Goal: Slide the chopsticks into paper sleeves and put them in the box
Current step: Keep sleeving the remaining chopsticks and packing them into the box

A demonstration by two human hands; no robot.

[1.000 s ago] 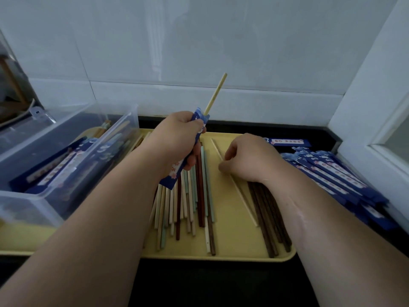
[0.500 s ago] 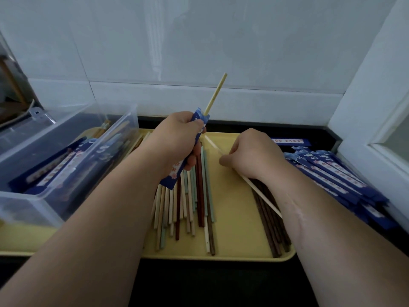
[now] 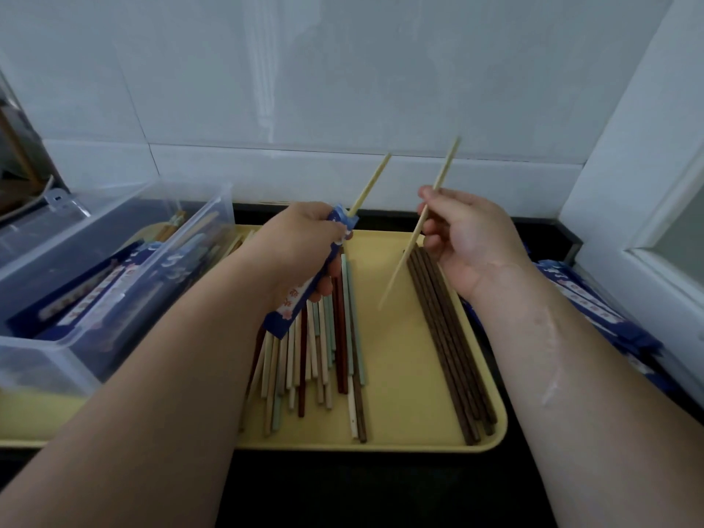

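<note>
My left hand (image 3: 301, 245) grips a blue paper sleeve (image 3: 304, 291) above the yellow tray (image 3: 411, 424); a pale chopstick (image 3: 369, 188) sticks out of the sleeve's top. My right hand (image 3: 468, 245) pinches a second pale chopstick (image 3: 404, 261), lifted off the tray and tilted, its upper end toward the wall. On the tray lie several mixed-colour chopsticks (image 3: 324, 356) in the middle and several dark brown chopsticks (image 3: 449, 348) on the right. The clear plastic box (image 3: 114, 268) at the left holds sleeved chopsticks.
A pile of blue paper sleeves (image 3: 594, 310) lies right of the tray, partly hidden by my right forearm. White tiled wall stands behind. A white frame (image 3: 647, 207) rises at the right. The counter under the tray is black.
My right hand picked the pale chopstick off the tray and raised it, turning it more upright. My left hand with the sleeve stayed in place.
</note>
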